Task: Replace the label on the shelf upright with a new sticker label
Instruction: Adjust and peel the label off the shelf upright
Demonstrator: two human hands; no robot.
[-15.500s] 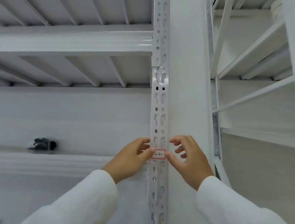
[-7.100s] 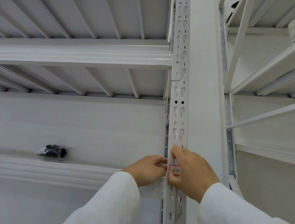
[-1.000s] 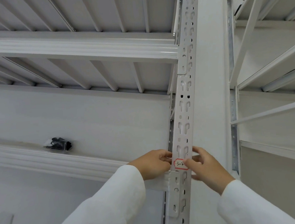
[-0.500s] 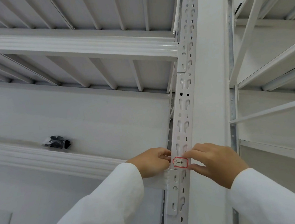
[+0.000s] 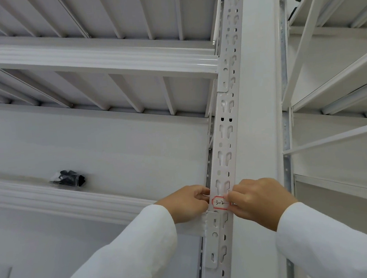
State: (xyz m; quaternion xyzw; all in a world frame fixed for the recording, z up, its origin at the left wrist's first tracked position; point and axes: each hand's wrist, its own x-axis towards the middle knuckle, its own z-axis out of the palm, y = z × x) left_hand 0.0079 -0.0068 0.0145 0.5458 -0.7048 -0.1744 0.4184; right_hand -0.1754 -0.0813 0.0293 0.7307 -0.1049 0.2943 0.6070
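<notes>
Where the perforated shelf upright (image 5: 222, 135) meets a beam bracket, both hands flank it, likely to steady and smooth. The right hand (image 5: 259, 201) curls closed, fingertips covering the label's (image 5: 219, 203) right end; the left hand (image 5: 187, 206) pinches something at its left edge, unclear what. Handwriting is illegible.

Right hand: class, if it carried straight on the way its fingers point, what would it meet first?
The right hand points left at the label on the upright; it seems to touch it already.

Label (image 5: 220, 202) right end hidden under right hand (image 5: 260, 199); handwriting illegible; bagged black item (image 5: 69, 181) unidentifiable.
</notes>
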